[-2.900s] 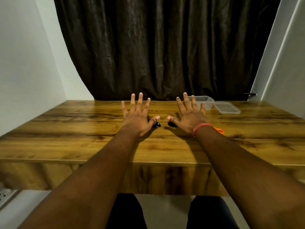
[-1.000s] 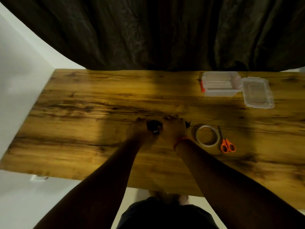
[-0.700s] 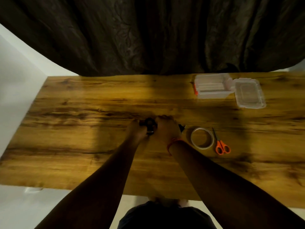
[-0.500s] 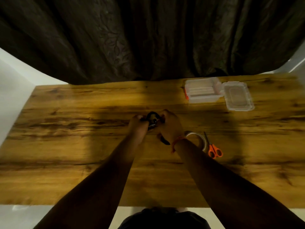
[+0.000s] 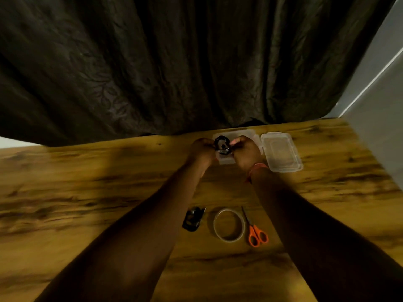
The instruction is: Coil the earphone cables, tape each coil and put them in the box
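Observation:
My left hand (image 5: 201, 150) and my right hand (image 5: 245, 152) both grip a black coiled earphone cable (image 5: 221, 143), raised between them over the clear plastic box (image 5: 226, 160) at the far side of the wooden table (image 5: 87, 192). The hands hide most of the box. A second black earphone bundle (image 5: 193, 219) lies on the table nearer me, between my forearms. A roll of clear tape (image 5: 229, 224) lies just right of that bundle.
The box's clear lid (image 5: 281, 152) lies right of the box. Orange-handled scissors (image 5: 255, 231) lie beside the tape roll. A dark curtain (image 5: 174, 62) hangs behind the table and a white wall (image 5: 375, 116) borders its right end.
Both hands have lifted one black coil from the table's middle and carried it away from me to above the box. The second bundle, the tape and the scissors stayed behind.

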